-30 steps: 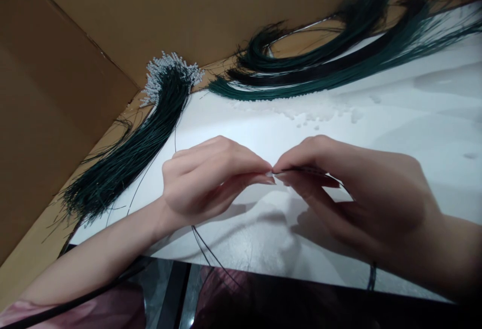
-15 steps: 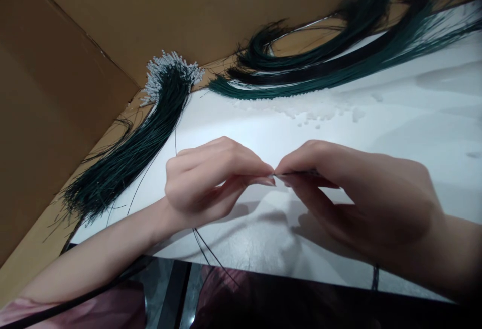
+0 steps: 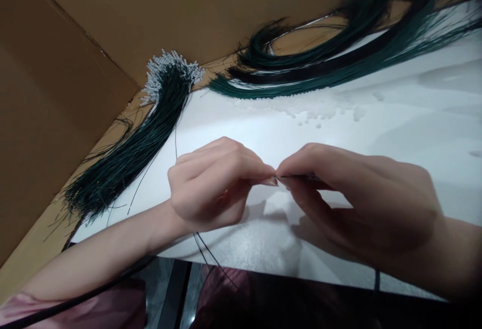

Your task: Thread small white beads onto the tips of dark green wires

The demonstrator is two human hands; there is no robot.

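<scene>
Over the white tabletop (image 3: 233,123), my left hand (image 3: 218,183) and my right hand (image 3: 361,198) meet fingertip to fingertip, both closed in a pinch. A thin dark strand (image 3: 295,176) runs along my right thumb and finger to the point where the hands meet. Its end there is too small to make out and partly covered by my left fingertips. Below my left hand, a pair of loose dark strands (image 3: 214,256) hangs past the table's front edge.
A thick bundle of dark green strands (image 3: 139,153) with white beaded tips (image 3: 165,65) lies at the left. More curved green bundles (image 3: 301,85) lie along the back. Clear droplet-like bits (image 3: 318,113) dot the table. Cardboard walls (image 3: 226,7) stand behind and at left.
Both hands keep their pinch at nearly the same spot. My left hand has shifted slightly right and its lower fingers have curled in more.
</scene>
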